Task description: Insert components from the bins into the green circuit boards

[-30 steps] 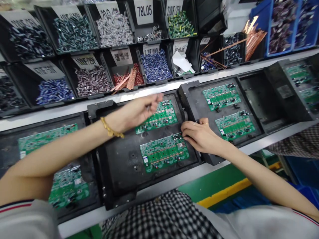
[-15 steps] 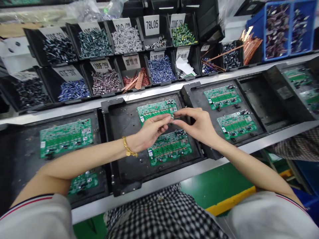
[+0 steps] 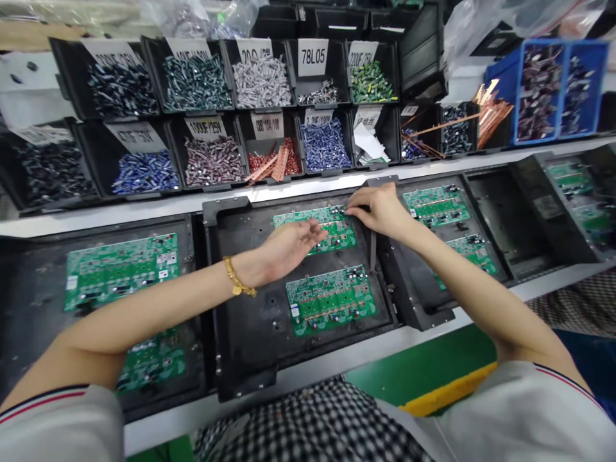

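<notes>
Over the left part of the upper green circuit board [image 3: 342, 236] hovers my left hand [image 3: 291, 249], palm turned inward, its fingers stretched out loosely. I cannot make out anything in it. My right hand [image 3: 382, 210] is at the upper right corner of that board, thumb and fingertips pinched together by some small black parts. Whatever the pinch holds is too small or hidden to name. A second circuit board [image 3: 332, 300] lies below, in the same black tray [image 3: 250, 340], with neither hand on it.
Behind the trays stand two rows of labelled black bins [image 3: 206, 179] with small components. Copper strips [image 3: 491, 115] and a blue bin [image 3: 538, 96] are at the right. Neighbouring trays hold more circuit boards [image 3: 122, 263]. A metal rail [image 3: 308, 369] runs along the front.
My hands, close together between the two boards before, have parted. The right one has moved up to the upper board's right corner; the left one's fingers have loosened. The view has shifted slightly.
</notes>
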Demonstrator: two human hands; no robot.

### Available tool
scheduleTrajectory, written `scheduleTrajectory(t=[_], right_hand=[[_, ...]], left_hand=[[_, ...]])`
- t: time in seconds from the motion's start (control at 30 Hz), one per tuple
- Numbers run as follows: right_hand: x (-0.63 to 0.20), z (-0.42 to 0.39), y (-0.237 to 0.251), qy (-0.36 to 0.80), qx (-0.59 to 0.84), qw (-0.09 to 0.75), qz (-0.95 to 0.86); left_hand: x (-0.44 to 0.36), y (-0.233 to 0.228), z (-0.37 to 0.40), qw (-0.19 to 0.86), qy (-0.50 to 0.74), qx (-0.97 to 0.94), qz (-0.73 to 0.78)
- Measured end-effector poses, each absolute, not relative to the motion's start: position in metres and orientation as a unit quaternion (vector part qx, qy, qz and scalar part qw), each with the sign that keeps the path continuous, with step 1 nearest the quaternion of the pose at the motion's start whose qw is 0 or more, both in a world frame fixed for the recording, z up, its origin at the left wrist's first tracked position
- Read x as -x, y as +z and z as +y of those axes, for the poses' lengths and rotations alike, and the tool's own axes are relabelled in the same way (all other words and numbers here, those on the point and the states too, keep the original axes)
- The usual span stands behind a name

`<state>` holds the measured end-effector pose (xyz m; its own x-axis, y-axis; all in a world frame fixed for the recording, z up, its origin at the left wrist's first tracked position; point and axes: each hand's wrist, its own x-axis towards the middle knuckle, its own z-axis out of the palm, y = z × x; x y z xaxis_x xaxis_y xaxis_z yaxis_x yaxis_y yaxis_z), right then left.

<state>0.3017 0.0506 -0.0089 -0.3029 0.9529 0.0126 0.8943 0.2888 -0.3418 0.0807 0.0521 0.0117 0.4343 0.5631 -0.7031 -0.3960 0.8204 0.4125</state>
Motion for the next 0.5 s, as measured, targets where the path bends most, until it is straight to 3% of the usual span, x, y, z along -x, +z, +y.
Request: scheduleTrajectory(t=[0.3, 0.5], right_hand=[[-0.300, 0.056, -0.012, 0.159, 0.587, 0.126, -0.784], [-0.303, 0.056, -0.014, 0.154, 0.574, 0.109, -0.797]], left_hand=[[-0.070, 0.015, 0.031, 0.885, 0.190, -0.129, 0.404], [-0.077, 0.019, 0.042, 0.833, 0.277, -0.108, 0.466]])
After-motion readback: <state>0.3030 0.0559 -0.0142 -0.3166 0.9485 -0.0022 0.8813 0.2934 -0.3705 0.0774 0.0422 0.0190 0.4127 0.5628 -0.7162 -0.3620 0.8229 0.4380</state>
